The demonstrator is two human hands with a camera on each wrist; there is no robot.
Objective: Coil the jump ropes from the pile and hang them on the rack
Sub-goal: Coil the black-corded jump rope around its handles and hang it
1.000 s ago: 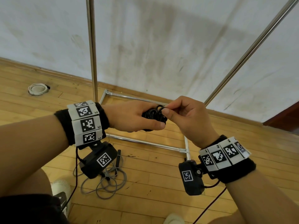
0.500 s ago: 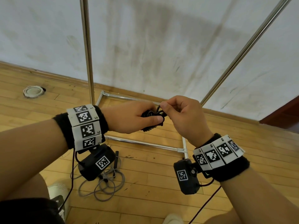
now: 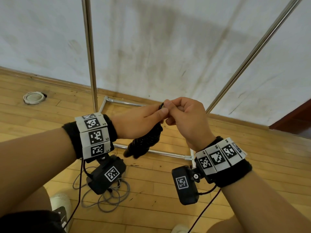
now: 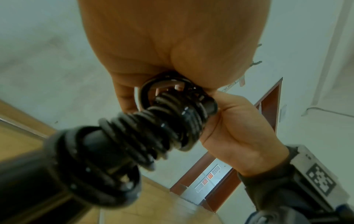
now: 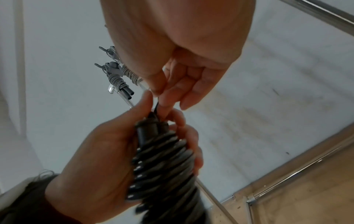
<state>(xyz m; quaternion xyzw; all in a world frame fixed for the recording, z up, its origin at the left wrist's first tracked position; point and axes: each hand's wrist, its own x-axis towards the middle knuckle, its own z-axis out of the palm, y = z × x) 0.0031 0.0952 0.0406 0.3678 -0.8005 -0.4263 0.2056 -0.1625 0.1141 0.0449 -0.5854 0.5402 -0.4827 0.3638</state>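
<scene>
At frame centre, the coiled black jump rope point(image 3: 144, 142) has been tipped downward in the closed left hand point(image 3: 134, 121); its loose end is now pinched by the right hand point(image 3: 183, 118), suggesting tying-off before hanging

Even, soft daylight fills the head view; the white wall point(image 3: 168, 47) carries a broad grey shadow smear, and no hard glare falls on the wooden floor point(image 3: 151, 190). Wide-angle bending shows in the rack poles point(image 3: 89, 56), which splay outward toward the frame edges. In the left wrist view the coiled black jump rope point(image 4: 153, 125) blurs heavily at its near end, with small specular glints along the coils. The right wrist view is cooler, greyish, softly smeared along its lower edge.
</scene>
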